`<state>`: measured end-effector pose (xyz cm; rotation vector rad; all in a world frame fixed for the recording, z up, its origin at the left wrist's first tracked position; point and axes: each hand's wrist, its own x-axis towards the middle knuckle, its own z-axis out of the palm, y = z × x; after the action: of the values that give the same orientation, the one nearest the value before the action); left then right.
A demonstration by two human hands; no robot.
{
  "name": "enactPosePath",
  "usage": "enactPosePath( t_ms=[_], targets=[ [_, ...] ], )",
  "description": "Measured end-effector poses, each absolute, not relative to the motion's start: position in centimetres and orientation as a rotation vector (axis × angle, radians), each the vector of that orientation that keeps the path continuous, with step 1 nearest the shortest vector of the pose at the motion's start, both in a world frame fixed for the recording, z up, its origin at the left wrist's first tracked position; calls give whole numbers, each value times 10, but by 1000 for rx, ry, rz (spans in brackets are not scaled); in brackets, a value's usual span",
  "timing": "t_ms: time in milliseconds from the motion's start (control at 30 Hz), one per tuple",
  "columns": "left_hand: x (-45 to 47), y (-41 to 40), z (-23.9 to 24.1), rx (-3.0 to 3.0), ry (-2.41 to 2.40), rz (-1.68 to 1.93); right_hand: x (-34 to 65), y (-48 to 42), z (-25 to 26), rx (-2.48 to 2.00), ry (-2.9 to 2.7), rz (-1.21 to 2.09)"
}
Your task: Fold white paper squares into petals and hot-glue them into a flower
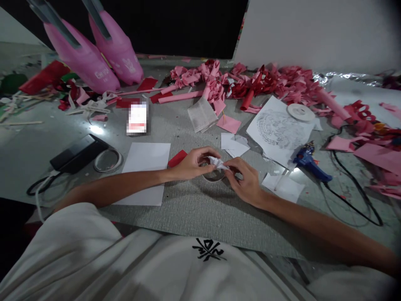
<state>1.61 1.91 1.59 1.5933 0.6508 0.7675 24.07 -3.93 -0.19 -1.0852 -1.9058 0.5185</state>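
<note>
The left hand and right hand both grip folded white paper — above a ring, toward the tabletop's near edge — where uneven pulling could tear its folds.

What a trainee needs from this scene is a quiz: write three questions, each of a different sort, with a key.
1. What do the left hand and right hand hold between them?
2. True or false: the glue gun lies farther right than the right hand.
3. What rests on the drawing? A) phone B) white disc C) pink bottle

Key: 1. White paper. 2. True. 3. B.
</note>
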Motion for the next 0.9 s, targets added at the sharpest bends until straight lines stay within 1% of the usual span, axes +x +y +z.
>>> enactPosePath(
  t_ms=[300, 400, 600, 900],
  targets=[
    [24, 14, 6, 1354, 773, 864, 240, -37, -1, -1101, -1860, 563],
    [25, 13, 5, 1372, 787, 865, 238, -35, 4, -1071, -1884, 581],
    [30, 11, 0, 1497, 740, 1018, 232, -31, 9, -1087, -1847, 544],
    [32, 10, -4, 1502, 732, 1032, 230, -31, 9, -1060, -1804, 574]
  ],
)
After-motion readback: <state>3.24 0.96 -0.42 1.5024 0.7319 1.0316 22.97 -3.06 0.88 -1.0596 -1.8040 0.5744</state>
